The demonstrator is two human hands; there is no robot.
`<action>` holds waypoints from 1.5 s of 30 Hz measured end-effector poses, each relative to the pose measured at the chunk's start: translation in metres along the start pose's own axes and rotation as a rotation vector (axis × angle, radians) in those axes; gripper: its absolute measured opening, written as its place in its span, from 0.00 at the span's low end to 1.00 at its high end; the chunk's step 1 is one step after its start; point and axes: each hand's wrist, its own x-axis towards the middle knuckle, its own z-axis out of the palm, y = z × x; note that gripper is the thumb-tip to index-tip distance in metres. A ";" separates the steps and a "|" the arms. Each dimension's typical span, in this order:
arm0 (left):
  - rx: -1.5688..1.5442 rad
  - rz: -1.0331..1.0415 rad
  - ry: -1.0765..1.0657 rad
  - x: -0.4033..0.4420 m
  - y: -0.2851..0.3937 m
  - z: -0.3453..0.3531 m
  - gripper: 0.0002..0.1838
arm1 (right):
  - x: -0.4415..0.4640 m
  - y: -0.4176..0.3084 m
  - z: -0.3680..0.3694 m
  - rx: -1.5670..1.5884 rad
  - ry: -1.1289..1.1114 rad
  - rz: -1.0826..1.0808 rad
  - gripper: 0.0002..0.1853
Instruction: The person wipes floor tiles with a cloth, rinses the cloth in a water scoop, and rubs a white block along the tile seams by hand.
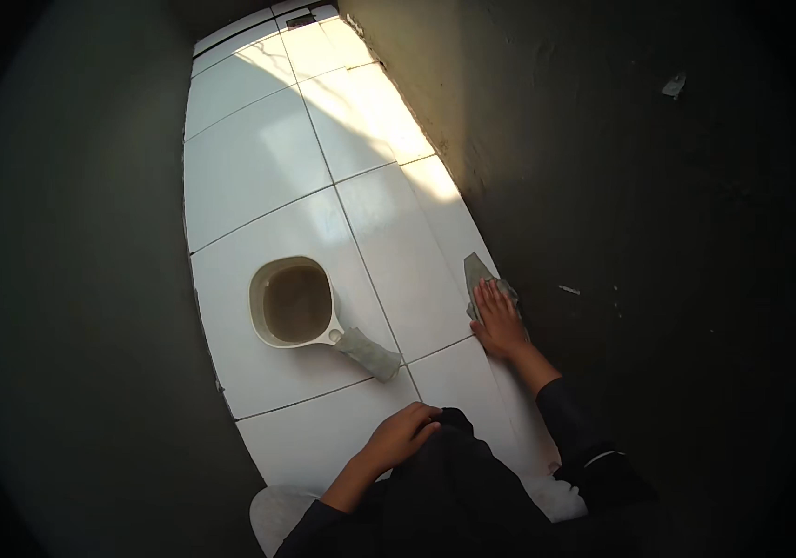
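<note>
My right hand (500, 324) presses down on a crumpled grey cloth (478, 272) at the right edge of the white tiles (277, 191). Its fingers lie along the cloth, and part of the cloth sticks out ahead of them. My left hand (403, 435) rests over dark clothing at my knee, fingers stretched and holding nothing. Ahead of it, on the tiles, stands a white plastic dipper (256, 321) with murky brownish water (297, 303) in it. A second grey cloth (369, 354) lies over the dipper's handle, which points toward me.
Dark grey surfaces (91, 279) border the tile strip on both sides. Bright sunlight falls across the far right tiles. A small dark object (301, 20) lies at the far end. Pale scraps (674, 86) dot the right-hand grey surface.
</note>
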 end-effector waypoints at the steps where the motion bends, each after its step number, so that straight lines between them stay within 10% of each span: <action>1: -0.013 -0.006 0.012 -0.002 -0.003 0.000 0.14 | 0.020 0.003 -0.003 -0.011 -0.006 -0.007 0.38; 16: -0.020 -0.181 -0.011 -0.017 -0.032 -0.022 0.18 | 0.243 -0.022 -0.053 -0.113 -0.184 0.028 0.37; 24: -0.011 -0.228 0.090 -0.008 -0.034 -0.030 0.17 | 0.188 -0.005 -0.034 -0.145 -0.083 -0.119 0.36; 33: -0.965 -0.544 0.671 0.018 -0.042 -0.019 0.25 | 0.065 -0.002 -0.021 -0.063 -0.022 -0.172 0.32; 45: -1.267 -0.217 0.766 0.055 -0.034 -0.021 0.21 | -0.089 -0.008 -0.010 0.068 0.030 -0.066 0.20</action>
